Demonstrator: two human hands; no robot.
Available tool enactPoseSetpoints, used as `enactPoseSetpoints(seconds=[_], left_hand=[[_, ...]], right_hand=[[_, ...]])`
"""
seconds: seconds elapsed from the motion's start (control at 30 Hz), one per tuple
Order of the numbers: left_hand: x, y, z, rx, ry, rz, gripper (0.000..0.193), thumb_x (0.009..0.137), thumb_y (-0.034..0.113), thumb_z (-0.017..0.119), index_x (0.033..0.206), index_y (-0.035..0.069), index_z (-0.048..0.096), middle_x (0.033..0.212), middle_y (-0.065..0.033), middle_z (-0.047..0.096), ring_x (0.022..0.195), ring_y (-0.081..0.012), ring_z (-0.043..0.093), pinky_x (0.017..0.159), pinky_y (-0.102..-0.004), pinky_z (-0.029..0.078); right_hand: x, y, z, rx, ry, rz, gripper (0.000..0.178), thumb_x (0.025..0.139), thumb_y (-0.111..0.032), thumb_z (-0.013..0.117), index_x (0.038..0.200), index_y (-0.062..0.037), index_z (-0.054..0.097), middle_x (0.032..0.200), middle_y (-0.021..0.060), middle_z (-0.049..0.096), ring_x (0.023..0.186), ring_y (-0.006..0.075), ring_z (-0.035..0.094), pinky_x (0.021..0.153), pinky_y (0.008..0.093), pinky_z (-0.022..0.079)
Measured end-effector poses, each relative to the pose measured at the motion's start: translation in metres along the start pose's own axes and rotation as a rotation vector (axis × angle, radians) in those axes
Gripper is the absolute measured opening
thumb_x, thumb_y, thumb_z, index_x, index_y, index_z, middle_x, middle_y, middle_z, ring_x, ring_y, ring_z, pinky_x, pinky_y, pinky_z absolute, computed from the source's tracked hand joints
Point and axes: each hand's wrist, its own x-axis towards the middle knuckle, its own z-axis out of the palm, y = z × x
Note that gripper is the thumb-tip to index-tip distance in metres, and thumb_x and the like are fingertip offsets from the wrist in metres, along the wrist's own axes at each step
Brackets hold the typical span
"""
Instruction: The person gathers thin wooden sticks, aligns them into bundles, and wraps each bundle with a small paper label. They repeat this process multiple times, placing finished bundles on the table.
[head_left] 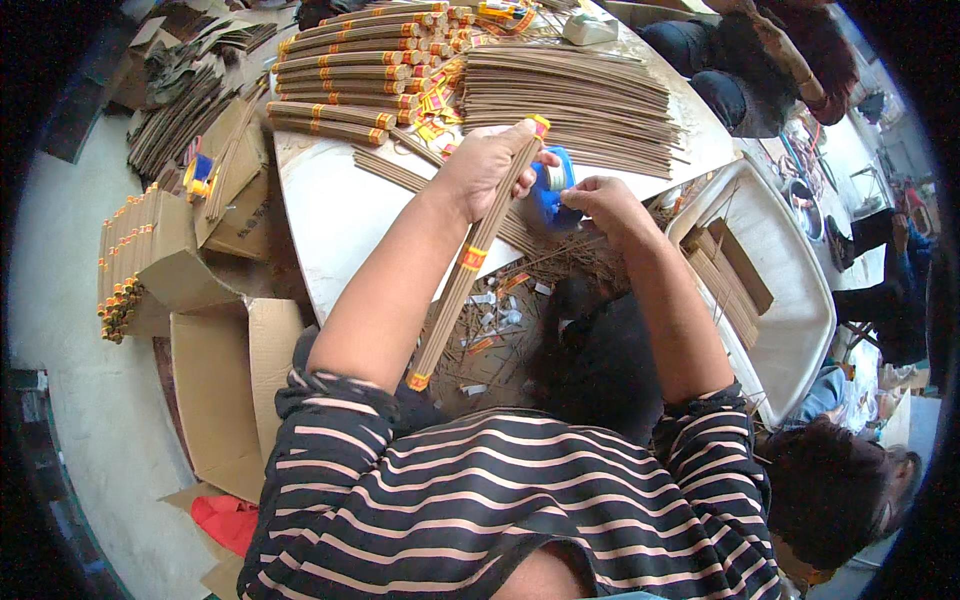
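Note:
My left hand (472, 172) is closed around a bundle of brown incense sticks (446, 308), which slants down toward my lap. Yellow and red bands wrap the bundle at its top, middle and lower end. Close to its upper part, my right hand (612, 206) grips a blue tape dispenser (550, 208) with a pale roll in it. Behind my hands, a wide pile of loose incense sticks (570, 100) lies on the white table (322, 190). Scattered yellow and red paper labels (434, 108) lie between that pile and the stacked finished bundles (345, 75).
Open cardboard boxes (212, 400) stand at my left, beside a stack of banded bundles (128, 255). At right is a white plastic tub (800, 330) holding a box of sticks (725, 285). Broken sticks and scraps (500, 325) litter the floor. Other people sit nearby at right.

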Motion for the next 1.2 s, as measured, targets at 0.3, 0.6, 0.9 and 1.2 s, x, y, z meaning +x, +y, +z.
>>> enactPoseSetpoints(seconds=[0.3, 0.6, 0.9, 1.2], left_hand=[[0.062, -0.030, -0.023, -0.106, -0.007, -0.077, 0.028, 0.090, 0.027, 0.053, 0.096, 0.000, 0.054, 0.087, -0.0154, 0.061, 0.048, -0.0107, 0.052, 0.039, -0.0211, 0.041], [0.060, -0.027, -0.023, -0.021, 0.035, -0.061, 0.031, 0.089, 0.031, 0.053, 0.095, 0.001, 0.055, 0.088, -0.0129, 0.062, 0.047, -0.0098, 0.051, 0.040, -0.0206, 0.040], [0.060, -0.025, -0.022, -0.007, 0.051, -0.068, 0.030, 0.089, 0.030, 0.053, 0.097, 0.001, 0.055, 0.088, -0.0130, 0.061, 0.047, -0.0091, 0.050, 0.040, -0.0199, 0.039], [0.060, -0.025, -0.022, 0.010, 0.047, -0.068, 0.031, 0.089, 0.030, 0.055, 0.097, 0.001, 0.055, 0.088, -0.0131, 0.061, 0.047, -0.0093, 0.050, 0.039, -0.0203, 0.039]], right_hand=[[-0.014, 0.011, 0.006, 0.587, 0.023, 0.045, 0.009, 0.080, -0.017, 0.064, 0.082, -0.0090, 0.061, 0.074, -0.0014, 0.059, 0.068, 0.0104, 0.052, 0.065, 0.0271, 0.040], [-0.040, 0.018, 0.013, 0.523, 0.065, -0.046, 0.015, 0.078, -0.018, 0.065, 0.086, -0.0067, 0.059, 0.081, 0.0001, 0.058, 0.075, 0.0096, 0.052, 0.071, 0.0253, 0.041], [-0.039, 0.037, 0.033, 0.699, 0.097, 0.054, 0.013, 0.079, -0.022, 0.064, 0.082, -0.0111, 0.058, 0.076, -0.0010, 0.055, 0.073, 0.0103, 0.051, 0.073, 0.0278, 0.041], [-0.035, 0.043, 0.039, 0.658, 0.127, 0.120, 0.015, 0.079, -0.021, 0.063, 0.076, -0.0079, 0.056, 0.071, -0.0001, 0.055, 0.065, 0.0103, 0.050, 0.062, 0.0222, 0.038]])
